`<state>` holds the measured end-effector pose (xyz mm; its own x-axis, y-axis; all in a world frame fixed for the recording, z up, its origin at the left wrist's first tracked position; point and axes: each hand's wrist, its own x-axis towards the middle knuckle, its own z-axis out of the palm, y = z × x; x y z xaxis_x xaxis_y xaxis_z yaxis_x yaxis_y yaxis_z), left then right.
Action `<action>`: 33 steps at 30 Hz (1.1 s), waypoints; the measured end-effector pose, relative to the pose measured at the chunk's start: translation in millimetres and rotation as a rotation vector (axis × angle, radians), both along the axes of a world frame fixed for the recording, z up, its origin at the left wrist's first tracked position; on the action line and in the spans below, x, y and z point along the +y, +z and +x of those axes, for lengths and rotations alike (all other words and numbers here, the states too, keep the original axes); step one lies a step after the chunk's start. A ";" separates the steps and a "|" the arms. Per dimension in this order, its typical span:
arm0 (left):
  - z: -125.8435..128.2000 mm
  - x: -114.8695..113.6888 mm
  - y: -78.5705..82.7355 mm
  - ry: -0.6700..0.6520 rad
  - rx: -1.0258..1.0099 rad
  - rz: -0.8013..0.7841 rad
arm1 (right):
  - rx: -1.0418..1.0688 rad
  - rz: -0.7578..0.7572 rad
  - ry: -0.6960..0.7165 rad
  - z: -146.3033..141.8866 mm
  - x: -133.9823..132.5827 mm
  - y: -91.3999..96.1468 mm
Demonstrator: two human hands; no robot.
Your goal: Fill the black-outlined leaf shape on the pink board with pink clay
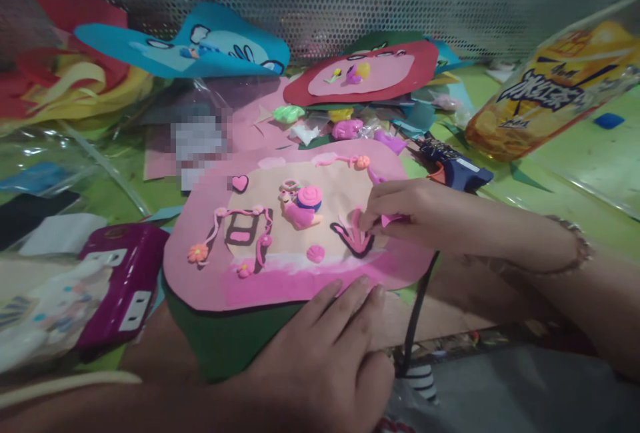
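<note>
A pink foam board (200, 266) lies in front of me, with a beige panel bearing clay shapes: a pink snail (303, 206), a small house outline (243, 233) and a heart (240, 183). My left hand (330, 346) rests flat on the board's near edge, fingers stretched out. My right hand (400, 210) pinches a small pink clay piece (393, 220) at the pink and dark flower shape (355, 236) on the board's right side. A bracelet sits on my right wrist.
A blue glue gun (457, 166) lies just beyond my right hand, its black cord (417, 313) running down past the board. Clay lumps (345, 128), a red foam board (360, 76), blue foam (200, 43), a magenta case (125, 280) at left and a yellow snack bag (550, 96) surround the work.
</note>
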<state>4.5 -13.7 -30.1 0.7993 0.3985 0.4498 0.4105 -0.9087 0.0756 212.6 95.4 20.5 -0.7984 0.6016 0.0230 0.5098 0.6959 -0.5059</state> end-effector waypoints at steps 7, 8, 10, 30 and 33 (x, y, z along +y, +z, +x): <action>2.2 0.7 -2.5 -0.002 -0.009 0.017 | -0.012 0.041 -0.010 2.5 -0.2 1.5; 2.2 0.7 -2.1 -0.004 -0.004 0.015 | -0.012 0.044 0.000 3.5 0.2 1.4; 1.9 0.6 -0.9 -0.001 -0.003 0.014 | 0.001 0.045 0.015 5.3 1.1 0.6; 1.9 2.7 0.2 -0.031 -0.012 -0.025 | -0.009 0.108 -0.010 6.0 3.3 5.3; 0.1 2.1 1.1 -0.023 -0.023 -0.019 | -0.035 0.111 -0.019 5.7 4.1 5.9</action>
